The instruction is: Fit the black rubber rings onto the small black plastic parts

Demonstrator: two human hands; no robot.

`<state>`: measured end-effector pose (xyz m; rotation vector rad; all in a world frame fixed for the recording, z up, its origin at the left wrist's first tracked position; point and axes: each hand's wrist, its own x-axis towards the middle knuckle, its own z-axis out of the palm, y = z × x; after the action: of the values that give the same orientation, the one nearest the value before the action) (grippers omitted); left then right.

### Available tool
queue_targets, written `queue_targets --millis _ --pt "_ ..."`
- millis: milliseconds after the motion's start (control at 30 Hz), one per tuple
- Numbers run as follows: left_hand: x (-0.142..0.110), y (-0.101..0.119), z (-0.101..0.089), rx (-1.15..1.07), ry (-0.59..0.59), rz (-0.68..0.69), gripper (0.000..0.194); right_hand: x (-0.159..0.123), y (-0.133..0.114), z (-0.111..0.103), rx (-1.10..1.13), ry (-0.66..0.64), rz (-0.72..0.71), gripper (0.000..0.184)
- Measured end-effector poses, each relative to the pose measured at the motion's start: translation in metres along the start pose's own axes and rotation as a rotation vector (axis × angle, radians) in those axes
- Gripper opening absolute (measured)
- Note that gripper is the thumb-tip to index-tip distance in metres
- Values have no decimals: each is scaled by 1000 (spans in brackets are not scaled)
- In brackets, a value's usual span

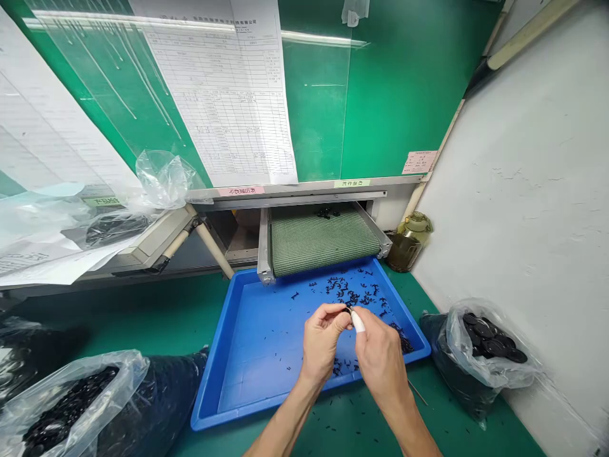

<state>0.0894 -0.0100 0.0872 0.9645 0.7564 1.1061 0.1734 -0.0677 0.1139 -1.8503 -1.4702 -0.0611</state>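
Both hands meet over a blue tray (214, 381), fingertips pinched together around a small dark piece (349, 310), mostly covered by the fingers. My left hand (324, 336) is closed on its left side. My right hand (378, 343), with a white wrap on the thumb or a finger, is closed at its right. Whether both hands grip the piece or one only touches it is hard to make out. Many tiny black bits (349, 295) lie scattered in the right half of the tray below.
A green conveyor belt (323, 238) ends over the tray's back edge, with black pieces on it. Clear bags of black parts stand left (157, 393) and right (476, 355). An amber jug (409, 244) stands by the white wall (523, 190). A thin rod (419, 392) lies on the green table.
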Motion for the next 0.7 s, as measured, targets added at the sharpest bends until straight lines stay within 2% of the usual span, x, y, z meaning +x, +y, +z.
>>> queue_targets --millis 133,233,333,467,600,700 --pt "15 -9 -6 -6 37 -60 18 7 19 13 125 -131 136 28" --pt "48 1 -12 -67 26 -108 13 4 34 22 186 -193 161 29" --pt "105 21 -11 78 -11 5 10 -3 47 32 200 -249 154 31" --pt "202 39 -2 281 6 115 6 -14 64 48 223 -301 138 33" --pt "287 35 6 542 31 209 8 -24 84 62 235 -350 71 40" --pt "328 27 9 706 -5 265 11 -31 93 67 197 -315 33 48"
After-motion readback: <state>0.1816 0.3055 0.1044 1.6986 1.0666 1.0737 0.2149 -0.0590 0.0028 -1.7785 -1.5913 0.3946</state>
